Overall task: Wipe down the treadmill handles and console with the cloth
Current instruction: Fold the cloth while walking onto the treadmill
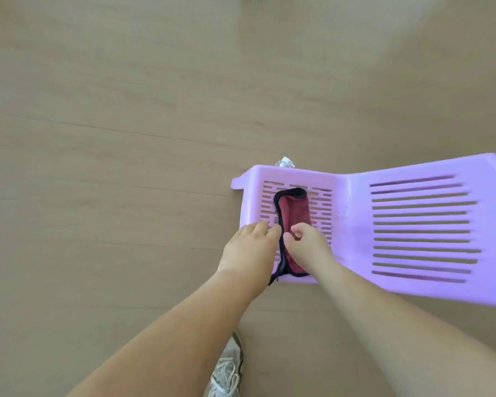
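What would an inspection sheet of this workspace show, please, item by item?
Surface: seat of a purple slotted chair, which stands on a wood floor.
Job's things: red cloth with a dark hem lies on the seat; no treadmill in view.
Clutter: crumpled whitish scrap on the floor behind the chair.
Hands: right hand has its fingers curled on the cloth; left hand is at the cloth's hem, grip unclear.
Cables: nothing seen.
Surroundings: a grey shoe at the bottom edge.
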### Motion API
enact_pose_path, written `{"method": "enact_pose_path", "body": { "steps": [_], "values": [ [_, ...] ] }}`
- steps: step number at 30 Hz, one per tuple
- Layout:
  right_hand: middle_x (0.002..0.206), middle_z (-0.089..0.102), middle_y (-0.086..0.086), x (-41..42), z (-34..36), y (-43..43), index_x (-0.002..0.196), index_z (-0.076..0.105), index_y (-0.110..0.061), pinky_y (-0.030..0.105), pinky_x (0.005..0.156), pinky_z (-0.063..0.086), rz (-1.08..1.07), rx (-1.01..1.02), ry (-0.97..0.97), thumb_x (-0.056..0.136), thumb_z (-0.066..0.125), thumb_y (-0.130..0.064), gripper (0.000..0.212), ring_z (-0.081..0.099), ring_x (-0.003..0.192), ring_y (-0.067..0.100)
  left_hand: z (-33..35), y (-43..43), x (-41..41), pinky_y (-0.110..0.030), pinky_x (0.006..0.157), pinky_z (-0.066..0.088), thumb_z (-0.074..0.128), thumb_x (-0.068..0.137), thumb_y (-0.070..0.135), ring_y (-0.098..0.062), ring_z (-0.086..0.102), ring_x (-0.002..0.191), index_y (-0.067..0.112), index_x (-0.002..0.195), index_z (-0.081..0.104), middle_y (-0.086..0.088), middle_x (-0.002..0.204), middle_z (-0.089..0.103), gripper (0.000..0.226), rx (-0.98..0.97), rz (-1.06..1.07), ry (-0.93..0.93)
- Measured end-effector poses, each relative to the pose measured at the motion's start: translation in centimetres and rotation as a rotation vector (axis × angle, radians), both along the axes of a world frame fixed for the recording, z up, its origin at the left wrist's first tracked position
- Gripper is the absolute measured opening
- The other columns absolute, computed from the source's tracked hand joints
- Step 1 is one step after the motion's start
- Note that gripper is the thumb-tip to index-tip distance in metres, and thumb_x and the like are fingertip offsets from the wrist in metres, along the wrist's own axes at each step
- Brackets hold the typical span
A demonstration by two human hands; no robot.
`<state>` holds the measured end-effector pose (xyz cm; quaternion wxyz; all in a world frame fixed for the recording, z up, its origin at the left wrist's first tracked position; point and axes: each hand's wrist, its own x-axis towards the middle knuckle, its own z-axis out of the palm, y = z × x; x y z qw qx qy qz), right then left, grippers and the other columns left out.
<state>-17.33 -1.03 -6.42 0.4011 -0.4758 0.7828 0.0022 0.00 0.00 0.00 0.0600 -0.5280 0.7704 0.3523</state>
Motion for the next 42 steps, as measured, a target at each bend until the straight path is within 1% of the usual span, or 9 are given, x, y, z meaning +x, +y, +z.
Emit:
{"method": "enact_pose_path", "body": {
  "steps": [4, 8, 13, 19, 24, 31, 34, 37, 42],
  "values": [
    [0.095, 0.049, -0.005, -0.2, -3.1, 0.6, 0.085, 0.055, -0.027, 0.033, 0.067, 0.044, 0.083, 0.012, 0.14, 0.088, 0.066, -0.043, 0.02, 0.051, 0.09, 0.021, -2.2, 0.3, 0.0, -0.028, 0.113, 0.033, 0.058, 0.093, 0.007, -0.02, 0.031, 0.145, 0.022, 0.155, 0.024, 0.003, 0.157, 0.032, 0.072, 0.007, 0.007, -0.009],
    [0.093, 0.054, 0.001, -0.3, -3.8, 1.0, 0.084, 0.054, -0.018, 0.035, 0.062, 0.041, 0.063, -0.105, 0.198, 0.091, 0.053, -0.017, 0.008, 0.054, 0.088, 0.029, -2.2, 1.6, 2.0, -0.031, 0.105, 0.042, 0.056, 0.095, 0.009, -0.021, 0.037, 0.139, 0.025, 0.152, 0.028, 0.004, 0.153, 0.034, 0.065, 0.066, 0.013, -0.018],
    [0.072, 0.057, -0.002, 2.9, 3.0, -0.9, 0.091, 0.051, -0.017, 0.03, 0.052, 0.042, -0.23, -0.188, -0.103, 0.096, 0.047, -0.02, 0.006, 0.054, 0.061, 0.018, 2.4, 1.0, 5.7, -0.034, 0.1, 0.046, 0.05, 0.101, 0.016, -0.02, 0.04, 0.136, 0.027, 0.152, 0.029, 0.007, 0.155, 0.033, 0.056, 0.089, 0.114, 0.015],
    [0.069, 0.059, 0.002, 13.6, 21.8, -4.2, 0.094, 0.064, -0.023, 0.031, 0.054, 0.044, -0.023, -0.194, -0.469, 0.097, 0.051, -0.02, 0.014, 0.055, 0.059, 0.018, 15.2, 1.1, 12.7, -0.035, 0.104, 0.046, 0.048, 0.103, 0.025, -0.01, 0.034, 0.145, 0.031, 0.158, 0.025, 0.017, 0.165, 0.022, 0.06, 0.01, 0.42, 0.193],
    [0.068, 0.067, -0.012, 26.1, 39.3, -3.5, 0.093, 0.069, -0.025, 0.024, 0.059, 0.048, 0.337, -0.093, -0.598, 0.097, 0.058, -0.019, 0.013, 0.057, 0.061, 0.005, 29.3, 4.4, 22.9, -0.034, 0.082, 0.054, 0.056, 0.097, 0.02, -0.003, 0.053, 0.118, 0.038, 0.144, 0.037, 0.028, 0.139, 0.044, 0.054, -0.128, 0.72, 0.395],
    [0.097, 0.076, 0.008, 49.7, 58.4, 3.0, 0.096, 0.068, -0.017, 0.03, 0.072, 0.05, 0.689, 0.012, -0.727, 0.098, 0.061, -0.019, 0.007, 0.067, 0.077, 0.013, 44.9, 14.3, 45.3, -0.025, 0.108, 0.041, 0.062, 0.092, 0.012, 0.005, 0.048, 0.131, 0.036, 0.144, 0.045, 0.025, 0.138, 0.055, 0.059, -0.355, 1.144, 0.55],
    [0.093, 0.075, 0.016, 60.8, 63.3, 8.2, 0.093, 0.067, -0.015, 0.03, 0.067, 0.051, 0.826, 0.012, -0.777, 0.098, 0.063, -0.019, 0.008, 0.067, 0.074, 0.018, 50.1, 21.3, 54.8, -0.022, 0.105, 0.045, 0.071, 0.09, 0.013, 0.006, 0.054, 0.125, 0.037, 0.139, 0.049, 0.026, 0.131, 0.061, 0.059, -0.456, 1.339, 0.683],
    [0.08, 0.074, 0.012, 71.4, 66.4, 14.2, 0.094, 0.066, -0.009, 0.017, 0.046, 0.043, 0.918, -0.022, -0.824, 0.099, 0.063, -0.015, 0.009, 0.062, 0.056, 0.011, 53.2, 29.8, 63.2, -0.026, 0.105, 0.045, 0.079, 0.087, 0.022, 0.006, 0.056, 0.124, 0.04, 0.139, 0.049, 0.028, 0.132, 0.061, 0.063, -0.442, 1.449, 0.727],
    [0.073, 0.072, 0.003, 87.7, 68.1, 22.4, 0.09, 0.065, -0.019, 0.034, 0.053, 0.042, 1.217, 0.034, -0.88, 0.101, 0.061, -0.023, 0.012, 0.057, 0.059, 0.018, 56.0, 41.2, 74.4, -0.035, 0.102, 0.05, 0.081, 0.073, 0.046, -0.001, 0.062, 0.118, 0.032, 0.103, 0.057, 0.025, 0.128, 0.064, 0.041, -0.475, 1.725, 0.707]
  ]
}}
